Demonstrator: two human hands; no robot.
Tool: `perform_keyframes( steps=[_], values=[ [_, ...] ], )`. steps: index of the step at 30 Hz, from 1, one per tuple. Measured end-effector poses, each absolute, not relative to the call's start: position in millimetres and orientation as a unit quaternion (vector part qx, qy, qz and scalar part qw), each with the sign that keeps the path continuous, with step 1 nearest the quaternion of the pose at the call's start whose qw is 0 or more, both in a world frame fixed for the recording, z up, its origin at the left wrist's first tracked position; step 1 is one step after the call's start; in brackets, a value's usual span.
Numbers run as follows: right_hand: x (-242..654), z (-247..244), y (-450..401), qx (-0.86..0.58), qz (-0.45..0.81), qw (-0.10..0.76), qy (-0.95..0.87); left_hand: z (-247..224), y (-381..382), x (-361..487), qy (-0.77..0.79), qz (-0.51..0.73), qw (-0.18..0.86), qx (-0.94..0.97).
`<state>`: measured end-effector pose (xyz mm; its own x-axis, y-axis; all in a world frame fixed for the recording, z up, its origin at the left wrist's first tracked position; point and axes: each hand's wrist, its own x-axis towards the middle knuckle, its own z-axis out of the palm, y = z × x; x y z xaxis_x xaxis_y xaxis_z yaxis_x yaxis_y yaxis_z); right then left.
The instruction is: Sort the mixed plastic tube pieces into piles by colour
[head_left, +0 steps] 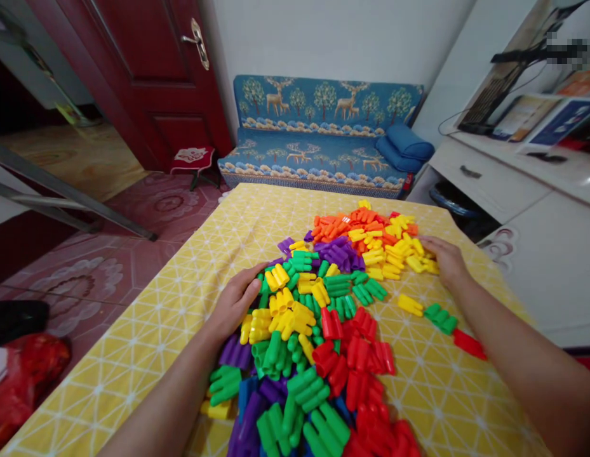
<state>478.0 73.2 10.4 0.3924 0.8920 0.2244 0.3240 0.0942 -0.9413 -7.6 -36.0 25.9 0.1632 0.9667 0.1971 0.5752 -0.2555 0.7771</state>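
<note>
A long heap of plastic building pieces shaped like joined tubes covers the middle of the table. My left hand (238, 298) rests against the heap's left side, fingers stretched and thumb apart, touching green pieces (263, 289) and near yellow pieces (277, 278). At the far right of the heap, my right hand (444, 260) lies with its fingers extended beside yellow pieces (402, 254); part of its fingers is hidden. Orange pieces (347, 225) and purple pieces (340, 254) lie at the far end. Red pieces (361, 355) form the near right side.
A yellow patterned cloth (156, 330) covers the table. Apart from the heap, a yellow piece (410, 305), a green piece (441, 318) and a red piece (469, 344) lie near my right forearm. Beyond stand a blue sofa (318, 146), a small stool (194, 160) and a white cabinet (537, 254).
</note>
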Motion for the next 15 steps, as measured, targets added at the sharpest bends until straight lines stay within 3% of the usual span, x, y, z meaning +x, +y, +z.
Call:
perform_keyframes(
  steps=[3,5,9,11,15],
  values=[
    [448,14,38,-0.591,0.361,0.538,-0.481,26,-36,-7,0.541,0.351,0.273,0.713],
    [439,21,34,-0.56,0.379,0.571,-0.465,27,-36,-7,0.544,0.352,0.271,0.712],
    [449,37,84,-0.601,0.246,0.648,-0.4,28,-37,-6,0.549,0.358,0.262,0.709],
    [456,41,119,-0.642,0.225,0.622,-0.387,29,-37,-6,0.55,0.356,0.26,0.709],
    [451,36,157,-0.648,0.301,0.557,-0.423,30,-37,-5,0.548,0.35,0.267,0.712]
  ],
)
